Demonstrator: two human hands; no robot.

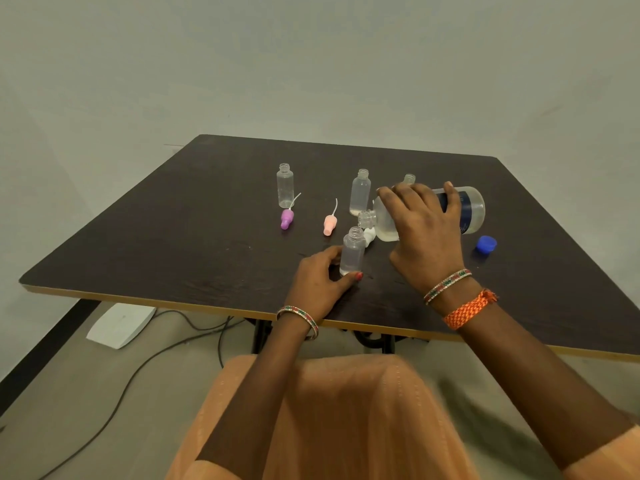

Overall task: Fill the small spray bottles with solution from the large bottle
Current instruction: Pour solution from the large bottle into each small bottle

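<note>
Bottles stand and lie across a dark tabletop (173, 237). The right hand (426, 230) grips the large bottle (467, 209), fingers curled over its body, holding it tipped on its side above the tabletop with the open neck pointing left; clear liquid pools in its lower side. The neck sits just above and beside the mouth of a small open bottle (353, 251), which stands upright near the front edge. The left hand (322, 278) holds that small bottle at its base, thumb and fingers pinched round it; a little liquid shows at its bottom. A white cap (369, 235) lies just behind it, partly hidden.

Farther back, three more small bottles stand upright and uncapped: one at the left (285, 185), one in the middle (360, 194) with some liquid at the bottom, and one (409, 178) mostly hidden behind the right hand. A purple spray top (286, 218) and a pink spray top (329, 225) lie on their sides between the rows, each with a thin tube. A blue cap (486, 244) rests to the right of the large bottle.
</note>
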